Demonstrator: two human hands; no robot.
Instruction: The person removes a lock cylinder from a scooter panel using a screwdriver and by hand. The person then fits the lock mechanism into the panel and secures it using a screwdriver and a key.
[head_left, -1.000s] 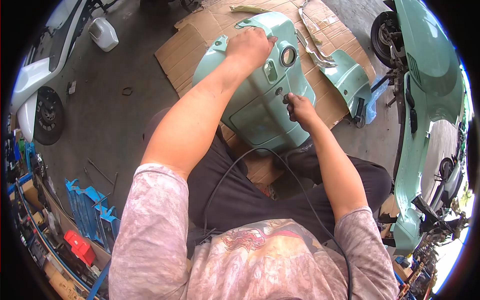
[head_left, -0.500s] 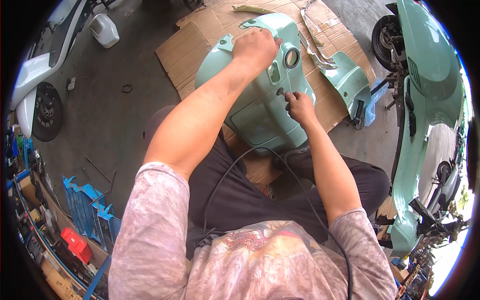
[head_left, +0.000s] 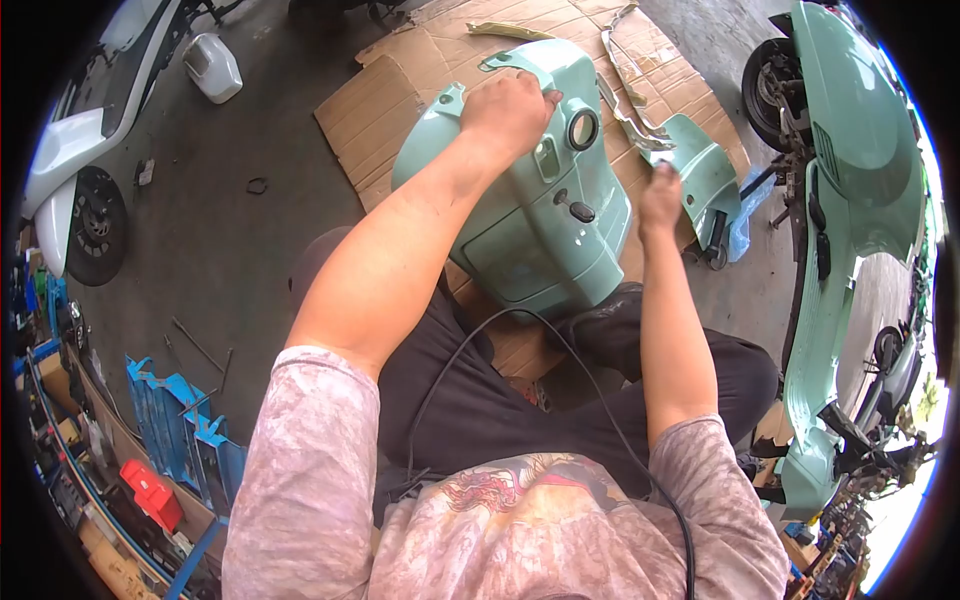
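A mint-green scooter body panel (head_left: 535, 235) stands between my legs, tilted towards me. My left hand (head_left: 507, 112) is closed around its top edge, left of the round ringed opening (head_left: 582, 128). On the panel's face, a black-headed key (head_left: 581, 212) sticks out below the small oblong slot. My right hand (head_left: 659, 200) is off the panel, in the air to its right, overlapping the edge of a smaller green panel (head_left: 706, 165) in this view. Its fingers are mostly hidden behind the hand, so I cannot tell whether they hold anything.
Flattened cardboard (head_left: 375, 125) lies under the panels, with narrow trim strips (head_left: 620, 75) on it. A green scooter body (head_left: 865, 130) stands at right, a white scooter's wheel (head_left: 97, 225) at left. A black cable (head_left: 470, 335) loops over my lap.
My right hand has let go of the key and moved right and slightly up, away from the panel. The black key head now shows. My left hand keeps its hold.
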